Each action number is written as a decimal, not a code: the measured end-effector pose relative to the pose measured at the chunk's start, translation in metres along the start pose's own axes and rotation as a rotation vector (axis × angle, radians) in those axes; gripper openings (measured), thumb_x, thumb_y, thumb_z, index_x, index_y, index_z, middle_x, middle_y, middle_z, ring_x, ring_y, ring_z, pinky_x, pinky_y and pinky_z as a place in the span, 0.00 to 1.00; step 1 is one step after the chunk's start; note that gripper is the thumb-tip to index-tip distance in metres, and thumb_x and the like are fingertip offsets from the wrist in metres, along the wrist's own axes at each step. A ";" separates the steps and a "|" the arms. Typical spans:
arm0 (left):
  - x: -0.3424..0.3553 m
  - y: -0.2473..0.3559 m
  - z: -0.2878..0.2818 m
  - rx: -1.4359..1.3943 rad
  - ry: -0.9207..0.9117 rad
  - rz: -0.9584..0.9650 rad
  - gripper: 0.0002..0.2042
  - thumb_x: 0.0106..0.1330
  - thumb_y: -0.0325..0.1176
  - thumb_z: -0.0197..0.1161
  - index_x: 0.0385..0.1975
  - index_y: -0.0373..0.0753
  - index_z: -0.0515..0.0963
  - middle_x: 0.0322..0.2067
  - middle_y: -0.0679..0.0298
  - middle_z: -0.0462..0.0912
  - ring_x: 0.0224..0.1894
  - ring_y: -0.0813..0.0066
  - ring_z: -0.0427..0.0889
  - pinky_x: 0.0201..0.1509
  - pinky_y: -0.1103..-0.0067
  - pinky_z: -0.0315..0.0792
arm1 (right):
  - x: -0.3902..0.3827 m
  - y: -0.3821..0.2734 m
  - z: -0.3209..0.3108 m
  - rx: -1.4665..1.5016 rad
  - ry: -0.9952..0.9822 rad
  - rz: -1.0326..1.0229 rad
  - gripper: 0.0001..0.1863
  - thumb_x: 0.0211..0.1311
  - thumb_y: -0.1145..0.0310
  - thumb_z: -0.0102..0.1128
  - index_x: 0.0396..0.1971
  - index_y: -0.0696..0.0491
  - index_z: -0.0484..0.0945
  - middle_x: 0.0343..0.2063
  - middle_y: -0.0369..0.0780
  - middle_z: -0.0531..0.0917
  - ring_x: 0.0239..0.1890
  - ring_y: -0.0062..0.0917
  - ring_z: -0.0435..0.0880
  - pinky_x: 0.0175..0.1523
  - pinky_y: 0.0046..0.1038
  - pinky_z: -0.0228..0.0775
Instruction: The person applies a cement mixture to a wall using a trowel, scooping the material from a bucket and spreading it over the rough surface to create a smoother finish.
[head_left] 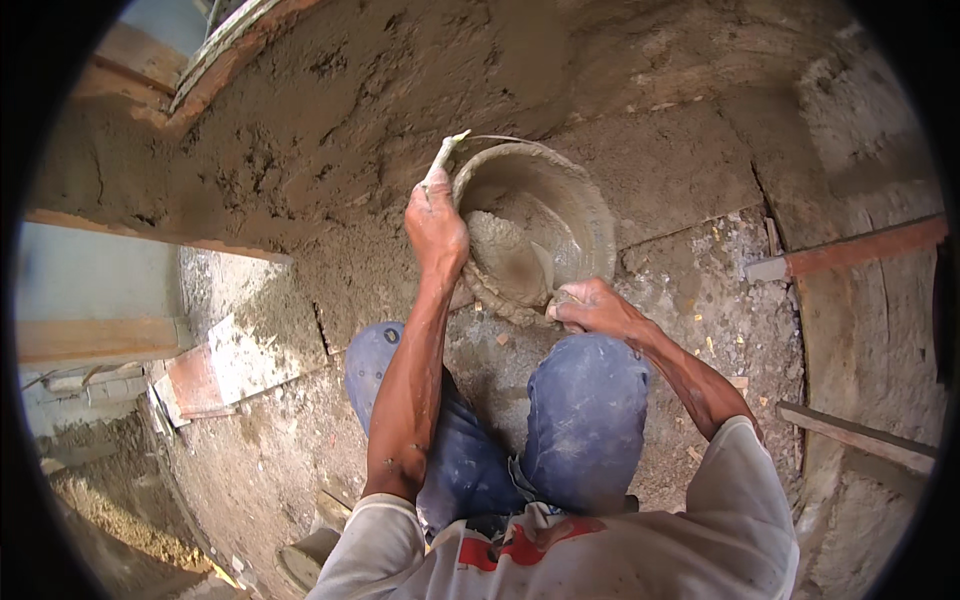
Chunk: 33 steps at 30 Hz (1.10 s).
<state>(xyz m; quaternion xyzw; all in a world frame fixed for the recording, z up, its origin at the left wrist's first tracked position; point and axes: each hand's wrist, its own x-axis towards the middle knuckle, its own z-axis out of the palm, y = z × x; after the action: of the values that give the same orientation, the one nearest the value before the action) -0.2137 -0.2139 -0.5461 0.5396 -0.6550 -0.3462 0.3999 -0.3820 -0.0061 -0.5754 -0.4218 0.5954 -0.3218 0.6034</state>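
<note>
A mortar-caked bucket (590,215) tilts in front of my knees, its mouth toward me. Wet grey mortar (505,255) lies inside, with a pale curved edge beside it that I cannot identify. My left hand (437,225) is closed around the bucket's pale handle grip (445,155), from which a thin wire runs over the far rim. At the near right of the rim, my right hand (590,305) is closed, its fingers curled at the bucket's edge. Part of its grip is hidden.
A rough, mortar-covered wall (350,110) rises beyond the bucket. Rubble dots the floor (690,300). To the right, a reddish wooden bar (860,250) and another wooden piece (860,437) jut inward. A board (200,380) lies at left; a round container (305,560) stands near my left sleeve.
</note>
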 end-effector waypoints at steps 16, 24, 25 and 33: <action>0.015 -0.018 -0.005 -0.141 0.005 0.011 0.24 0.81 0.52 0.49 0.26 0.40 0.67 0.24 0.75 0.61 0.28 0.80 0.58 0.30 0.75 0.54 | -0.143 -0.156 -0.149 0.539 1.242 -1.149 0.19 0.70 0.74 0.51 0.59 0.63 0.67 0.29 0.37 0.74 0.20 0.15 0.74 0.17 0.18 0.72; 0.007 -0.018 -0.002 0.043 0.032 0.043 0.22 0.81 0.49 0.48 0.32 0.34 0.72 0.25 0.71 0.66 0.30 0.78 0.62 0.32 0.74 0.60 | -0.070 -0.255 -0.353 -0.021 2.345 -1.207 0.14 0.71 0.77 0.52 0.53 0.61 0.64 0.32 0.40 0.74 0.24 0.19 0.75 0.20 0.23 0.71; 0.006 -0.015 -0.002 0.009 0.039 0.097 0.22 0.81 0.48 0.49 0.32 0.33 0.71 0.25 0.68 0.67 0.30 0.75 0.63 0.33 0.71 0.61 | -0.054 -0.268 -0.365 -0.031 2.324 -1.137 0.14 0.70 0.77 0.52 0.52 0.61 0.64 0.33 0.41 0.75 0.25 0.21 0.76 0.20 0.24 0.71; 0.008 0.009 -0.004 0.002 -0.035 0.025 0.23 0.80 0.48 0.47 0.36 0.28 0.73 0.26 0.61 0.70 0.32 0.70 0.67 0.37 0.68 0.66 | 0.007 -0.101 -0.131 -0.136 0.761 -0.780 0.22 0.67 0.65 0.58 0.58 0.59 0.77 0.30 0.44 0.78 0.35 0.28 0.79 0.43 0.32 0.71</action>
<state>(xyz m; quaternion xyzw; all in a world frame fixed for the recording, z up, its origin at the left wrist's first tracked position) -0.2151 -0.2200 -0.5353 0.5257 -0.6690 -0.3498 0.3921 -0.4993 -0.0728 -0.4798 -0.5032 0.5902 -0.6124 0.1529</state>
